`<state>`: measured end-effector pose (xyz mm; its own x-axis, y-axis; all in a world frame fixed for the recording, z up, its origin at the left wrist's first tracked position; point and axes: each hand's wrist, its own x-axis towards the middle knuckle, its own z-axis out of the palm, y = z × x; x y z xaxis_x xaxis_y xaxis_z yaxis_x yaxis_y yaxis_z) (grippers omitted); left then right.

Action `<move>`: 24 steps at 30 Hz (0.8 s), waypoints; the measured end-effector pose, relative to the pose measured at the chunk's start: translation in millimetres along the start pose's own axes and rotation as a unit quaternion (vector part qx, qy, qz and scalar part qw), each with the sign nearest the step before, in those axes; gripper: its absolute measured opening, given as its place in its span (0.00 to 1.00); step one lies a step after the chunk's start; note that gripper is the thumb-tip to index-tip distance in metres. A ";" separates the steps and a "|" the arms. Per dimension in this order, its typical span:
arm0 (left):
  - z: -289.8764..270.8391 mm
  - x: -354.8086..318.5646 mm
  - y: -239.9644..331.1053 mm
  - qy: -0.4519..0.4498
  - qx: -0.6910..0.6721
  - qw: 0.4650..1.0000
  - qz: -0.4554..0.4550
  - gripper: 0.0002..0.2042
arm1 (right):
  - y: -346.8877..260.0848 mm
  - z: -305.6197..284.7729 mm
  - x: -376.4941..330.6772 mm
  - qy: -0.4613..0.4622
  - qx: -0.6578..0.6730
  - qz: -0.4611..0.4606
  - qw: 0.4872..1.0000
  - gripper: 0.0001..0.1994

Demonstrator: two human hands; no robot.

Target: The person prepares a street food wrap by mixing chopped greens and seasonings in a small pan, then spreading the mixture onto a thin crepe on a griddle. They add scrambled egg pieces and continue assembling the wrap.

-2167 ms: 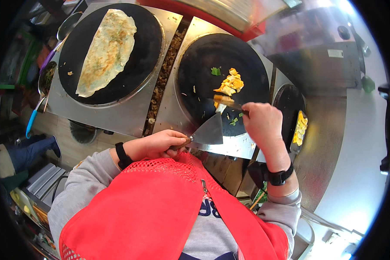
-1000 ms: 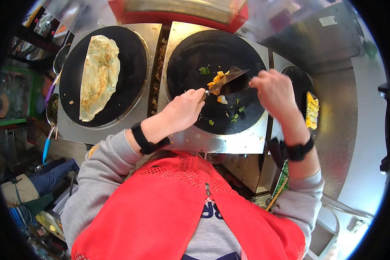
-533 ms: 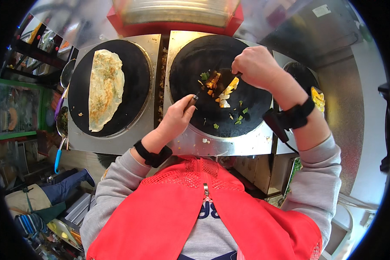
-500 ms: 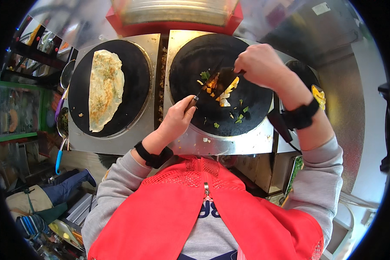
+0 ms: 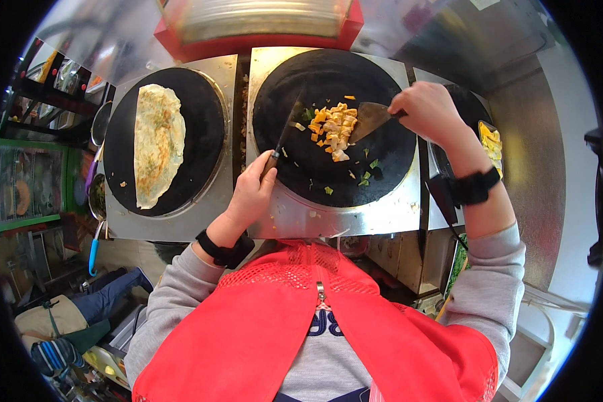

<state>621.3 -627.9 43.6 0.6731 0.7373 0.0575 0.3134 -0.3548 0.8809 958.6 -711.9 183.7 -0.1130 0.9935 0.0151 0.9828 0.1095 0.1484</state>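
On the right-hand round black griddle (image 5: 388,167) lies a pile of chopped orange and pale yellow food (image 5: 335,127), with scattered bits of green leaf (image 5: 364,178) around it. My left hand (image 5: 251,191) is closed round the wooden handle of a long, thin-bladed spatula (image 5: 287,128), which slants over the griddle to the left of the pile. My right hand (image 5: 432,112) grips a broad triangular scraper (image 5: 371,119), its blade at the pile's right edge. A browned crepe folded in half (image 5: 158,147) rests on the left-hand griddle (image 5: 204,127).
A red-framed metal unit (image 5: 258,33) stands behind the griddles. Farther right, a container of yellow food (image 5: 490,144) sits by a third dark plate (image 5: 465,100). Pans with a blue handle (image 5: 94,258) hang at the left. Another person's legs (image 5: 114,295) show at lower left.
Both tools have moved apart, the long spatula to the left and the scraper to the right. The chopped pile between them now shows fully, in smaller pieces.
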 end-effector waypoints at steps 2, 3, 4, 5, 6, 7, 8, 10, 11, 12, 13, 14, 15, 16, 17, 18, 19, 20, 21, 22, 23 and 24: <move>0.1 -3.3 -1.4 -0.020 0.000 1.000 0.024 0.18 | -3.0 -7.3 -26.8 -0.003 0.027 0.086 0.996 0.06; -0.8 -6.6 -1.4 -0.041 -0.015 0.999 0.023 0.18 | -7.4 -11.5 -45.4 0.023 0.046 0.112 0.992 0.06; -2.3 -10.3 -1.3 -0.064 -0.026 0.997 0.020 0.18 | -14.1 -15.1 -66.0 0.020 0.056 0.142 0.988 0.07; -5.5 -14.4 -0.7 -0.083 -0.045 0.995 0.024 0.18 | -22.9 -17.2 -86.5 0.022 0.093 0.155 0.983 0.09; -9.7 -18.4 0.0 -0.088 -0.059 0.994 -0.008 0.19 | -33.1 -17.2 -105.1 0.012 0.095 0.182 0.979 0.09; -15.3 -22.7 0.6 -0.088 -0.075 0.993 -0.034 0.19 | -44.3 -15.0 -120.3 0.002 0.087 0.200 0.976 0.09; -21.3 -26.4 1.4 -0.088 -0.090 0.990 -0.058 0.19 | -55.4 -10.8 -130.8 -0.025 0.083 0.225 0.970 0.10; -37.5 -33.9 1.9 -0.077 -0.267 0.944 -0.179 0.19 | -75.2 1.3 -136.8 -0.060 0.088 0.237 0.965 0.10; -47.0 -36.0 1.2 -0.068 -0.299 0.935 -0.177 0.19 | -82.9 8.0 -133.0 -0.010 0.103 0.214 0.971 0.09; -56.1 -38.0 0.5 -0.059 -0.329 0.919 -0.208 0.19 | -89.0 14.0 -126.1 -0.032 0.120 0.237 0.963 0.09; -65.2 -39.5 -0.4 -0.060 -0.354 0.907 -0.221 0.18 | -93.6 18.5 -117.7 0.027 0.115 0.210 0.971 0.08; -73.7 -41.9 -1.0 -0.053 -0.383 0.883 -0.266 0.18 | -97.3 21.0 -109.3 0.059 0.116 0.184 0.974 0.07; -80.7 -44.2 -1.6 -0.061 -0.386 0.879 -0.274 0.18 | -100.7 20.8 -102.6 0.073 0.114 0.187 0.973 0.07; -87.8 -47.2 -2.2 -0.083 -0.375 0.885 -0.265 0.18 | -104.7 17.8 -98.4 0.089 0.117 0.208 0.967 0.07; -94.3 -51.0 -2.6 -0.096 -0.369 0.883 -0.272 0.18 | -110.0 12.3 -97.4 0.085 0.107 0.245 0.960 0.08; -100.1 -55.1 -3.3 -0.103 -0.369 0.875 -0.296 0.18 | -117.2 5.1 -99.5 0.085 0.098 0.257 0.958 0.08; -106.0 -60.6 -3.6 -0.106 -0.358 0.871 -0.318 0.18 | -126.9 -2.8 -104.1 0.064 0.081 0.277 0.955 0.09; -111.1 -65.2 -4.4 -0.114 -0.351 0.870 -0.326 0.18 | -138.9 -10.2 -109.9 0.014 0.087 0.273 0.958 0.09; -116.5 -69.2 -5.7 -0.119 -0.351 0.862 -0.345 0.18 | -152.8 -15.7 -115.2 -0.031 0.083 0.289 0.953 0.10; -120.5 -72.8 -6.8 -0.124 -0.359 0.849 -0.368 0.19 | -167.5 -18.5 -118.5 -0.100 0.073 0.320 0.939 0.10; -124.7 -74.7 -8.7 -0.149 -0.354 0.850 -0.361 0.19 | -181.6 -18.2 -118.8 -0.072 0.077 0.295 0.950 0.11; -127.0 -76.4 -9.9 -0.160 -0.360 0.844 -0.365 0.19 | -193.5 -15.2 -115.7 -0.104 0.074 0.307 0.943 0.11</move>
<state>481.6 -607.7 90.1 0.6594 0.3754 -0.6513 0.3116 0.6519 0.6913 779.2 -848.6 168.2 0.5007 0.8535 -0.1441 0.8646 -0.5013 0.0348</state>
